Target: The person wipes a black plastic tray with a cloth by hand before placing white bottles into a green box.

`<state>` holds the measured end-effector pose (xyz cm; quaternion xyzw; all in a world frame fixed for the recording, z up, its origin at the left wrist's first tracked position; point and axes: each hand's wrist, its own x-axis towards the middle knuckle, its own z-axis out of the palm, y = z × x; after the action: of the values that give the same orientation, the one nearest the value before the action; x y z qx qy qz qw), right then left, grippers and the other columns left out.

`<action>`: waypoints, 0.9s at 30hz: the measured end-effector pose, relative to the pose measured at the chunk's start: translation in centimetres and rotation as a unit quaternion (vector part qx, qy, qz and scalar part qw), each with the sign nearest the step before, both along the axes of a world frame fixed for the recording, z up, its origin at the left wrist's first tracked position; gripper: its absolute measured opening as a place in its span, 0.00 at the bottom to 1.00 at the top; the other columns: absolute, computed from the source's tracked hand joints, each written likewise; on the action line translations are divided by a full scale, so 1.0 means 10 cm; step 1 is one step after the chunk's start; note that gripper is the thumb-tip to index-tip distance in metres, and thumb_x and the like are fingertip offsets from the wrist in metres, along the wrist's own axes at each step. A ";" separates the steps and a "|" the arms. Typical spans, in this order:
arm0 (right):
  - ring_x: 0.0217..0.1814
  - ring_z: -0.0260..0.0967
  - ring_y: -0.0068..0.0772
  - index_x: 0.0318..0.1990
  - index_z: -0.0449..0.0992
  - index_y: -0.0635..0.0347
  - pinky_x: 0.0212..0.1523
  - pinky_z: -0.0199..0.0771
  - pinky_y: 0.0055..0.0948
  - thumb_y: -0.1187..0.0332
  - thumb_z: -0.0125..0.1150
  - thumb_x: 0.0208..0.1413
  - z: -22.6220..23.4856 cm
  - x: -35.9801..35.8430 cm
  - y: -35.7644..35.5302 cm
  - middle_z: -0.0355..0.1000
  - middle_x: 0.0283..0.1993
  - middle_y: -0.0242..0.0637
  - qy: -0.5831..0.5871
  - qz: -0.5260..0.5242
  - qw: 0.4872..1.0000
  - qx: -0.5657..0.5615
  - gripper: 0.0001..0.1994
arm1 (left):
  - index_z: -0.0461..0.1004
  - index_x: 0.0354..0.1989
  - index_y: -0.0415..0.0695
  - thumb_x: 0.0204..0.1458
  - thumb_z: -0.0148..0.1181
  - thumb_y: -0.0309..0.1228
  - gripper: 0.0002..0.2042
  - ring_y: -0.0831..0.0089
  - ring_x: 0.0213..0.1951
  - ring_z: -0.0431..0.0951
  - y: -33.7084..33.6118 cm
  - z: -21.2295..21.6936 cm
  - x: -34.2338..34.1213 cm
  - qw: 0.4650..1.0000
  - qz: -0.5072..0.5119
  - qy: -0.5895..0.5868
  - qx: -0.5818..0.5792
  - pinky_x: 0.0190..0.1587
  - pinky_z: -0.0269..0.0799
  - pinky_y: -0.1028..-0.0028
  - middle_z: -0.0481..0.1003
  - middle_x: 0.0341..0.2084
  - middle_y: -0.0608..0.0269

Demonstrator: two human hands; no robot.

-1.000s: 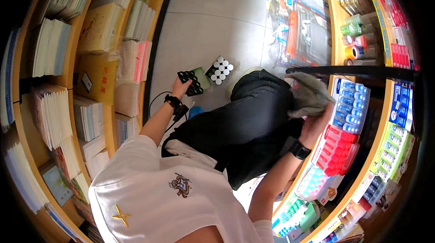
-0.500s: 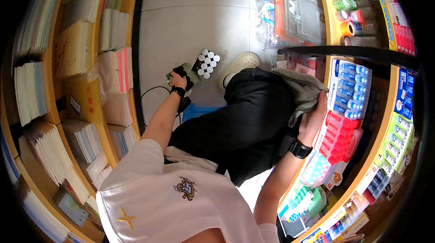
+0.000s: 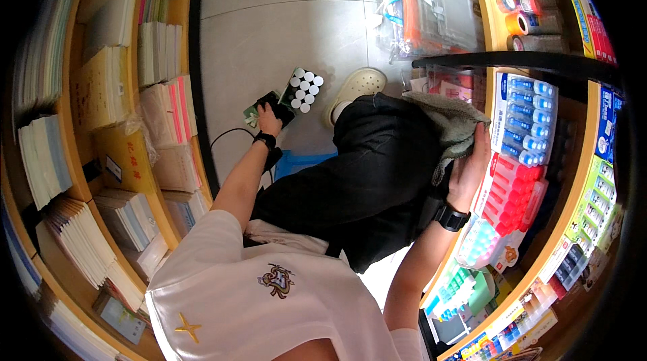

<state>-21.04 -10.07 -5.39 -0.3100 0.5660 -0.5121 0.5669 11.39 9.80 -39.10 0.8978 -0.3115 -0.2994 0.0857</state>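
Observation:
My left hand (image 3: 268, 120) grips a dark flat box (image 3: 273, 106) low over the tiled floor, and a tray of small white-capped bottles (image 3: 302, 89) sticks out beyond it. My right hand (image 3: 470, 166) presses a grey-green cloth (image 3: 450, 120) against the shelf front on the right, beside a display box of blue-and-white tubes (image 3: 526, 118) and a red display box (image 3: 507, 192). A black watch sits on my right wrist. My black trousers (image 3: 367, 179) and a pale clog (image 3: 357, 86) lie between the hands.
Wooden shelves of notebooks and paper packs (image 3: 114, 159) curve along the left. Stationery shelves with glue sticks, tape rolls (image 3: 522, 24) and pen boxes (image 3: 593, 206) line the right. Plastic-wrapped goods (image 3: 431, 11) lie on the floor ahead. A black cable (image 3: 226, 139) runs by my left wrist.
The view has shifted rightward, so the left shelves fill more of it. My left hand keeps the box and bottle tray. My right hand with the cloth has slid slightly along the shelf front.

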 end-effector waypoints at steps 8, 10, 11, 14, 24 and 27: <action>0.47 0.67 0.24 0.47 0.70 0.63 0.50 0.64 0.24 0.70 0.50 0.60 -0.07 -0.12 0.00 0.70 0.47 0.34 -0.004 0.012 1.000 -0.010 0.11 | 0.63 0.56 0.40 0.41 0.61 0.33 0.30 0.46 0.53 0.64 0.00 0.07 -0.01 0.993 0.065 0.094 0.012 0.55 0.62 0.60 0.61 0.54 0.39; 0.48 0.66 0.24 0.48 0.70 0.63 0.50 0.64 0.24 0.70 0.50 0.59 -0.06 -0.13 0.01 0.70 0.47 0.34 -0.002 0.018 1.000 -0.011 0.11 | 0.64 0.54 0.37 0.40 0.61 0.30 0.28 0.48 0.51 0.65 0.03 -0.04 0.01 0.995 0.070 0.074 0.005 0.54 0.64 0.62 0.63 0.51 0.40; 0.48 0.66 0.24 0.48 0.70 0.63 0.50 0.63 0.24 0.70 0.50 0.59 -0.07 -0.13 0.02 0.70 0.47 0.34 0.002 0.020 1.000 -0.012 0.12 | 0.64 0.54 0.37 0.41 0.60 0.30 0.28 0.48 0.50 0.67 0.03 -0.04 0.00 0.997 0.051 0.065 0.010 0.53 0.65 0.61 0.64 0.50 0.39; 0.51 0.64 0.26 0.51 0.68 0.65 0.53 0.61 0.25 0.70 0.51 0.59 -0.06 -0.09 0.02 0.68 0.50 0.36 0.011 0.017 1.000 -0.003 0.14 | 0.65 0.53 0.38 0.42 0.58 0.30 0.26 0.47 0.46 0.70 -0.01 -0.05 -0.02 0.997 0.028 0.065 0.032 0.50 0.67 0.60 0.69 0.44 0.38; 0.51 0.64 0.32 0.52 0.67 0.64 0.51 0.62 0.27 0.67 0.53 0.55 -0.14 -0.13 0.05 0.67 0.50 0.40 0.121 -0.025 0.992 0.004 0.18 | 0.57 0.58 0.37 0.39 0.63 0.35 0.36 0.52 0.60 0.55 0.13 0.44 0.17 0.990 -0.018 -0.113 -0.085 0.63 0.46 0.59 0.59 0.57 0.48; 0.53 0.62 0.38 0.50 0.67 0.68 0.55 0.59 0.30 0.68 0.50 0.55 -0.25 -0.01 -0.05 0.68 0.48 0.44 0.248 0.003 0.961 -0.118 0.17 | 0.51 0.62 0.35 0.41 0.65 0.47 0.43 0.51 0.61 0.52 0.69 -0.20 0.54 0.987 0.065 -0.134 -0.062 0.64 0.42 0.59 0.55 0.60 0.47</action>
<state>-21.09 -10.58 -7.92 -0.4940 0.6235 -0.4806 0.3692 16.78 16.67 -41.05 0.9410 -0.2791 -0.1508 0.1177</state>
